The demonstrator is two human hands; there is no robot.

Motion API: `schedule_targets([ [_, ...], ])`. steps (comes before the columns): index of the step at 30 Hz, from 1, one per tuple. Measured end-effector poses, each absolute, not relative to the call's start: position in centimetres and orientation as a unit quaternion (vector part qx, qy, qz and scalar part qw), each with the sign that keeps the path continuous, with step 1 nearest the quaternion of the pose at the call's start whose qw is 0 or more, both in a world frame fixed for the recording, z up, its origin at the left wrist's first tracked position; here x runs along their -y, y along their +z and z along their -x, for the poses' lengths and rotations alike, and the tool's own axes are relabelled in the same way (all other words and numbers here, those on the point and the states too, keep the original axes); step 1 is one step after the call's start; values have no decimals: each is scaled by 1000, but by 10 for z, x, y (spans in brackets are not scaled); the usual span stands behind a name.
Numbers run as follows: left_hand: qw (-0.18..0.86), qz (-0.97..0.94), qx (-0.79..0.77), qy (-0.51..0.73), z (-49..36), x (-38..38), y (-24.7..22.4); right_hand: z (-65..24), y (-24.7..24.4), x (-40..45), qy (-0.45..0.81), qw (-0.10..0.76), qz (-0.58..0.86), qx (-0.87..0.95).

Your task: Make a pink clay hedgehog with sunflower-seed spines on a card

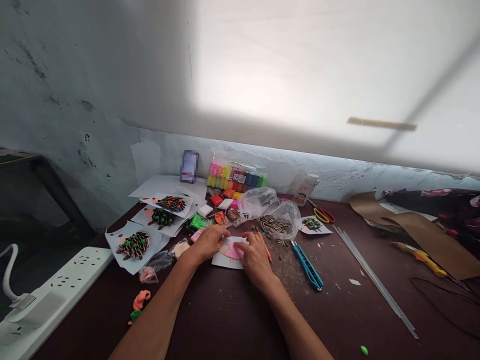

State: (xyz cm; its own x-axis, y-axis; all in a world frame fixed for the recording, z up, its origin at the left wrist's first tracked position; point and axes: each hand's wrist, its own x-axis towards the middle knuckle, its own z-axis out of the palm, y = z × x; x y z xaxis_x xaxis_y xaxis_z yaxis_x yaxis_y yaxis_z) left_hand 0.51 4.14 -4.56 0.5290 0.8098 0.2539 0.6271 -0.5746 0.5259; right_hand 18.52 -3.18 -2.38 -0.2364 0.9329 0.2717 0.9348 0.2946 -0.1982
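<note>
A small sheet of white paper (221, 260) lies on the table in front of me, with a flat pink layer of modelling clay (233, 250) on its drawing. My left hand (210, 243) rests at the paper's left side, fingers reaching over its upper edge. From the right, my right hand (258, 257) leans over the paper, fingers bent and apart, thumb and fingertips by the pink clay. Something orange (268, 252) shows beside the right hand; whether it is held I cannot tell. Just beyond are striped sunflower seeds (278, 226) in a clear plastic bag (290, 212).
Seed-covered hedgehog pictures (135, 245) lie at left near a white power strip (80, 270). Clay packs (236, 177), a phone (189, 166) and a bottle (305, 190) stand behind. Rightward are blue-handled scissors (307, 266), yellow-red scissors (324, 215), glue sticks (375, 280) and a yellow glue gun (422, 257).
</note>
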Motion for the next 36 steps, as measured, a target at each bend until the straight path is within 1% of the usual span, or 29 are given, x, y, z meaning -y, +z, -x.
schedule_targets([
  [4,196,-851,-428,234,-5,-41,-45,-191,-29,34,-24,186,601,777],
  [10,198,-846,-431,241,-5,-40,-46,-195,-33,42,-57,163,570,804],
  [16,195,-845,-437,238,-6,-41,-46,-197,-27,45,-48,166,601,780],
  [21,195,-844,-440,236,-6,-40,-43,-194,-27,47,-44,133,586,798],
  [26,190,-847,-441,227,-6,-40,-43,-196,-25,49,-38,137,621,771],
  [32,190,-853,-435,216,-6,-41,-41,-195,-24,50,-12,101,628,772],
  [36,194,-851,-437,216,-6,-40,-40,-196,-25,50,-24,128,631,764],
])
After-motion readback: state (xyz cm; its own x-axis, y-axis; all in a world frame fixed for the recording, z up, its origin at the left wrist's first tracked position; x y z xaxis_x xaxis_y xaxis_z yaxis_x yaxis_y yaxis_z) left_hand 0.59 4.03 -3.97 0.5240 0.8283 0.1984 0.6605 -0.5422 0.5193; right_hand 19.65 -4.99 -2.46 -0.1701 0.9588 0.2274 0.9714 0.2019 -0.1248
